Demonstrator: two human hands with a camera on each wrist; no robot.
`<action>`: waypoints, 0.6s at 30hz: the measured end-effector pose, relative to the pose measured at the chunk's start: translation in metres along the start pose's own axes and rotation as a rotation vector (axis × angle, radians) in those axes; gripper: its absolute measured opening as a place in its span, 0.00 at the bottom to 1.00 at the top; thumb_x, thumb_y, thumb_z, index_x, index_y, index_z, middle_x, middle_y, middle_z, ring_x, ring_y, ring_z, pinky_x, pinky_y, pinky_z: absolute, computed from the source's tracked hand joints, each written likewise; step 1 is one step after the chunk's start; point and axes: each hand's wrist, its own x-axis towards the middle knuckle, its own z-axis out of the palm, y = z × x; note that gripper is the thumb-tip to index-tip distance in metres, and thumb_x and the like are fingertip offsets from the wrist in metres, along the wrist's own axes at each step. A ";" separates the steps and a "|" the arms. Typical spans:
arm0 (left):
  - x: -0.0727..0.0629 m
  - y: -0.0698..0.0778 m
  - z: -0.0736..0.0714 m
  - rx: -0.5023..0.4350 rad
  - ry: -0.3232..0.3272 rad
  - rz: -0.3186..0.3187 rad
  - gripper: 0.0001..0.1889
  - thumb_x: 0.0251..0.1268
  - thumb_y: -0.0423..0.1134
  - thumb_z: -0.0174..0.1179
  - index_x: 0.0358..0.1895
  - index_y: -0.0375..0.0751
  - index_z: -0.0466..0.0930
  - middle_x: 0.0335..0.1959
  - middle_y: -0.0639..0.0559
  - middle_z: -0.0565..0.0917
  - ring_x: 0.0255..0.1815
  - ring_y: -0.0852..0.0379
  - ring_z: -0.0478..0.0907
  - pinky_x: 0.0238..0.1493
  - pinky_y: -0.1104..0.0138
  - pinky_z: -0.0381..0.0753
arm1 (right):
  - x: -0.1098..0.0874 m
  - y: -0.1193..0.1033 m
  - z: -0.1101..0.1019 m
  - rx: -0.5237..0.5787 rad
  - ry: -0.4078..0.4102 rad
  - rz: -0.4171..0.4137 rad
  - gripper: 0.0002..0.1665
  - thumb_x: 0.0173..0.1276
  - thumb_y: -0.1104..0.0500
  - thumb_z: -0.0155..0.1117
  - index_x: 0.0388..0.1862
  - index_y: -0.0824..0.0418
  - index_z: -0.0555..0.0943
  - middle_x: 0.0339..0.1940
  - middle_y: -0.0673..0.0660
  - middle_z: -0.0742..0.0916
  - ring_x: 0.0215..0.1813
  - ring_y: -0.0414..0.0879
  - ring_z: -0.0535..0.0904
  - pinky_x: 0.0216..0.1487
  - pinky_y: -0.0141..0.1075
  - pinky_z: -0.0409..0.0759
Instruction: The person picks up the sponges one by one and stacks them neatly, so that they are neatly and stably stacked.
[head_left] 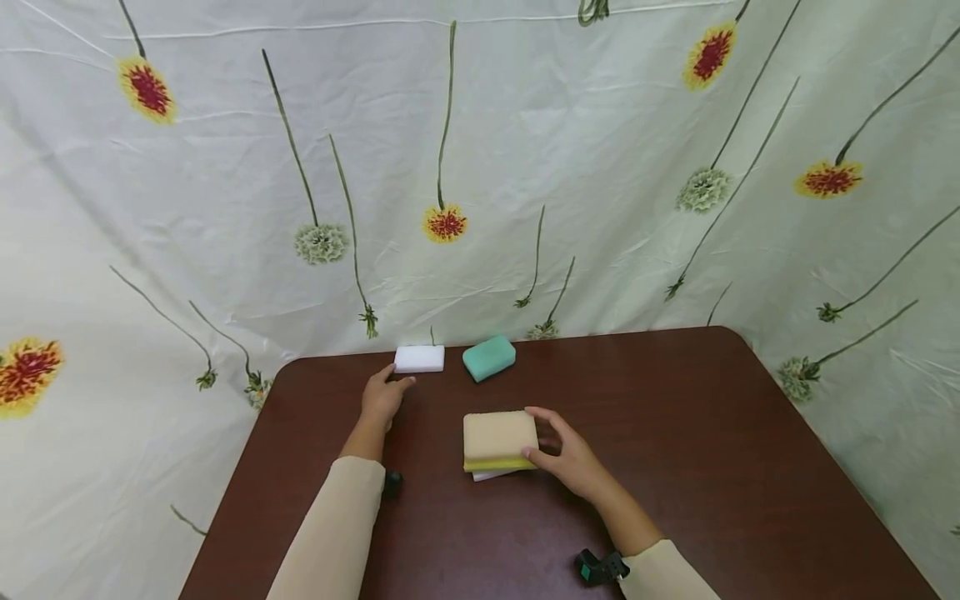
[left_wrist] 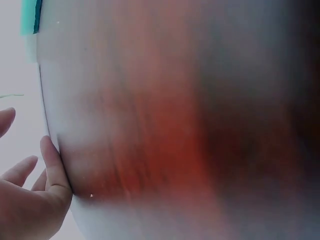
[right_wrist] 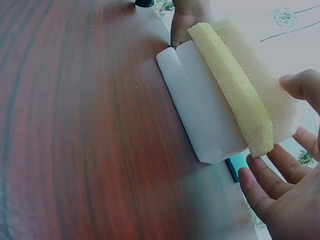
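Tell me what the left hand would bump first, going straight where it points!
Probably the smooth white rectangular block: the left hand points at its near left corner. Depth is unclear, so the fingers may be touching it.

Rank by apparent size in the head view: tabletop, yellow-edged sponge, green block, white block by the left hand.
1. Tabletop
2. Yellow-edged sponge
3. Green block and white block: too alike to rank

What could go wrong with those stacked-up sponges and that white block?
The stack might slide apart if the right hand jerks, because its cream top pokes out past the white pieces underneath. The left hand might nudge the white block off the far edge of the table, since the block sits right there.
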 end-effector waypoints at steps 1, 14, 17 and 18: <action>0.001 0.000 0.001 0.010 0.001 -0.001 0.38 0.74 0.44 0.59 0.82 0.46 0.52 0.83 0.39 0.51 0.81 0.36 0.55 0.77 0.44 0.60 | 0.000 0.000 0.000 -0.001 0.001 0.002 0.39 0.69 0.55 0.71 0.76 0.54 0.67 0.76 0.58 0.72 0.70 0.57 0.74 0.67 0.49 0.76; 0.006 0.006 0.004 0.071 0.010 0.027 0.35 0.72 0.37 0.59 0.79 0.42 0.59 0.82 0.36 0.54 0.82 0.36 0.50 0.78 0.44 0.58 | 0.000 0.003 -0.001 -0.008 0.002 0.001 0.40 0.68 0.54 0.72 0.76 0.53 0.67 0.75 0.56 0.72 0.65 0.56 0.78 0.63 0.44 0.79; 0.006 0.007 0.005 0.076 0.005 0.030 0.33 0.72 0.35 0.58 0.78 0.41 0.61 0.81 0.36 0.55 0.82 0.37 0.50 0.78 0.44 0.58 | 0.000 0.003 -0.001 -0.012 0.006 0.000 0.39 0.68 0.54 0.72 0.75 0.49 0.68 0.74 0.56 0.73 0.66 0.55 0.78 0.65 0.45 0.78; 0.005 0.007 0.005 0.080 0.002 0.029 0.32 0.72 0.35 0.58 0.78 0.40 0.62 0.81 0.35 0.55 0.82 0.37 0.50 0.78 0.44 0.58 | 0.000 0.004 -0.001 -0.014 0.006 0.001 0.39 0.68 0.53 0.72 0.75 0.49 0.68 0.74 0.56 0.73 0.66 0.55 0.78 0.65 0.46 0.78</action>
